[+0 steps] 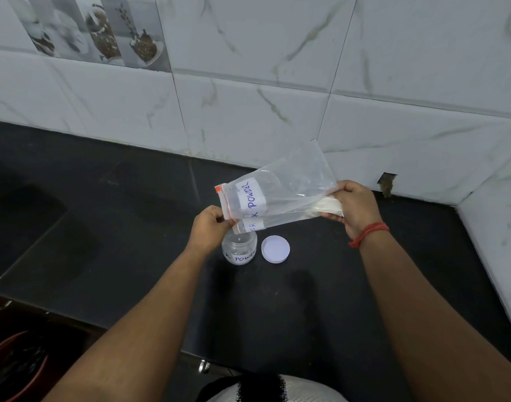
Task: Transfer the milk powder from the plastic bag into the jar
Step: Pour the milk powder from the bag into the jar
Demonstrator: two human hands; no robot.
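A clear zip bag (280, 184) labelled "POWDER" lies sideways in the air above the black counter. My left hand (209, 227) pinches its red-striped mouth end. My right hand (355, 207) grips the other end, where white milk powder (328, 208) is bunched. Directly below the bag's mouth stands a small clear jar (239, 250) with a handwritten label, open on top, with a little white powder at its bottom. Its white lid (275, 248) lies flat on the counter just right of it.
The black counter (132, 227) meets a white marble-tiled wall (277, 97) behind and to the right. A small hole in the wall (387, 184) sits behind my right hand. A reddish bucket (13, 367) stands below the counter's front edge at the lower left.
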